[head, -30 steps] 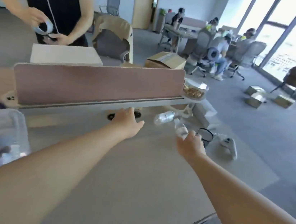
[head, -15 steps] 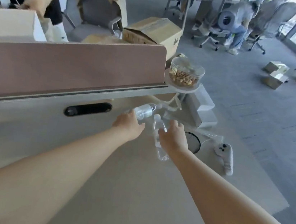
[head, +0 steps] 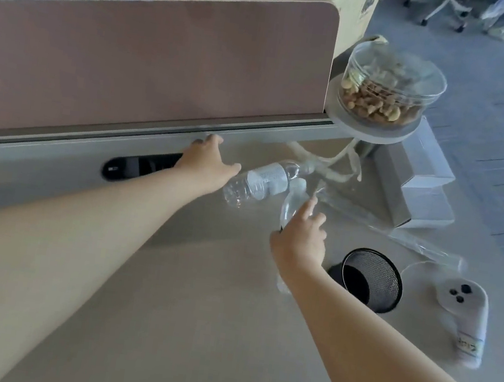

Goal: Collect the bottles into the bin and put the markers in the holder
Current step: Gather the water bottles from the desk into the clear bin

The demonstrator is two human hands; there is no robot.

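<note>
Clear plastic bottles occupy both of a person's hands at a beige desk (head: 196, 311): the right hand (head: 300, 240) grips the held bottle (head: 293, 202), fingers wrapped round it and forefinger stretched along it, while the left hand (head: 206, 165), fingers spread and holding nothing, is just beside the labelled bottle (head: 261, 182) lying on its side below the divider (head: 152, 59). A black mesh holder (head: 372, 280) stands near the right wrist.

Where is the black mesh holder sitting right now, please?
In the head view the black mesh holder sits on the desk, right of centre, between the right hand and the white controller.
</note>
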